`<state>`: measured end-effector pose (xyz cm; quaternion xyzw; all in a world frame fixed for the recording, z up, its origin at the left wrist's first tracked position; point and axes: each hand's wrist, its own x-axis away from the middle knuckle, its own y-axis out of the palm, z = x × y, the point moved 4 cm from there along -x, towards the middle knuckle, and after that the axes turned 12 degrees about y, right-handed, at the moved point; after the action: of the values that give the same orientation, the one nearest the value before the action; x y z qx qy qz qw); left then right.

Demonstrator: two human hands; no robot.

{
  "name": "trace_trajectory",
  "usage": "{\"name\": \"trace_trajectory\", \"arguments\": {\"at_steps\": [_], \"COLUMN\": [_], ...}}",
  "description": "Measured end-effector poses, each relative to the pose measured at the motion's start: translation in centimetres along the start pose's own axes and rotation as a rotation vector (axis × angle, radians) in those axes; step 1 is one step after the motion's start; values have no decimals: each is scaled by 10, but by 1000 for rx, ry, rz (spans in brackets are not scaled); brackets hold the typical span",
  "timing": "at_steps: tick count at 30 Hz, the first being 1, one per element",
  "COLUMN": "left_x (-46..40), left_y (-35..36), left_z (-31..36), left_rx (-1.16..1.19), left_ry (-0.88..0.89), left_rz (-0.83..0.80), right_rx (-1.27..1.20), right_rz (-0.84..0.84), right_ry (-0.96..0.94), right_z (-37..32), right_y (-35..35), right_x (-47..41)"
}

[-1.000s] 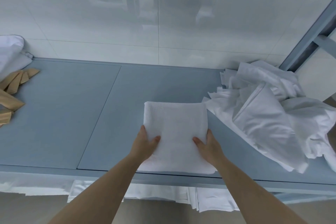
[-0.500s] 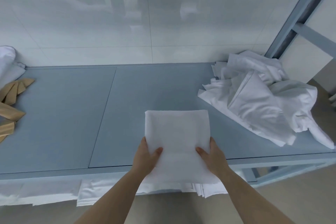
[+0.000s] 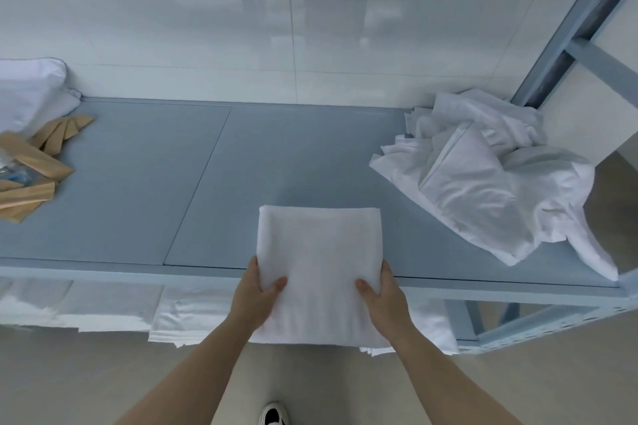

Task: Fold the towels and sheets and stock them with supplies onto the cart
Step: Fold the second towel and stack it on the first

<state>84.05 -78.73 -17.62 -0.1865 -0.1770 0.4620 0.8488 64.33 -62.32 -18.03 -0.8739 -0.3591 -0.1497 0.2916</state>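
Note:
A folded white towel (image 3: 319, 262) is held flat in front of me, its near half past the front edge of the blue-grey shelf top (image 3: 138, 190). My left hand (image 3: 257, 293) grips its left edge with the thumb on top. My right hand (image 3: 379, 297) grips its right edge the same way. A crumpled heap of white sheets (image 3: 483, 179) lies on the shelf at the right.
Tan paper-wrapped supplies (image 3: 34, 162) and a white pillow (image 3: 27, 93) lie at the far left. Folded white linens (image 3: 186, 317) rest on the lower shelf. A blue metal frame post (image 3: 566, 24) rises at the right. White tiled wall behind. My shoe (image 3: 274, 414) shows on the floor.
Both hands have drawn the folded towel toward me, so it now hangs past the shelf's front edge. I have stepped back and the view has widened.

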Motion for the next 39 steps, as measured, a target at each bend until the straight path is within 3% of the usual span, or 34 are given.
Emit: {"name": "trace_trajectory", "arguments": {"at_steps": [20,39], "left_x": [45,43], "left_y": [-13,-56], "left_z": [-9,-30], "left_rx": [13,42], "left_ry": [0,27], "left_rz": [8,-66], "right_rx": [-40,-346], "right_rz": [20,-82], "right_ry": [53,208], "right_z": [26,27], "right_y": [1,44], "right_x": [47,74]}}
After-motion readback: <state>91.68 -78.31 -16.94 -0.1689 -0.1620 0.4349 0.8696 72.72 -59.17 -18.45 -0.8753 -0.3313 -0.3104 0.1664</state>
